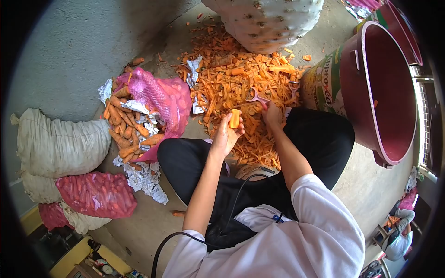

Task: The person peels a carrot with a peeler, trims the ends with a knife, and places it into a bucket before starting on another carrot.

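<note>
My left hand (225, 135) is closed around a short piece of peeled carrot (235, 119), its smooth orange side facing up. To its right, my right hand (273, 115) grips the handle of a pink peeler (256, 97), whose head points left, apart from the carrot. Both hands are over a wide heap of carrot peelings (232, 88) on the floor, with cut carrot ends mixed in. A second tool, apparently another peeler (294, 88), lies at the heap's right edge.
A pink mesh sack (160, 95) spills unpeeled carrots (125, 125) and crumpled paper at left. Beyond it are a white sack (62, 141) and a full red mesh sack (96, 194). A large maroon bucket (366, 92) stands close on the right; a bulging white sack (273, 23) is ahead. Another person (399, 238) sits far right.
</note>
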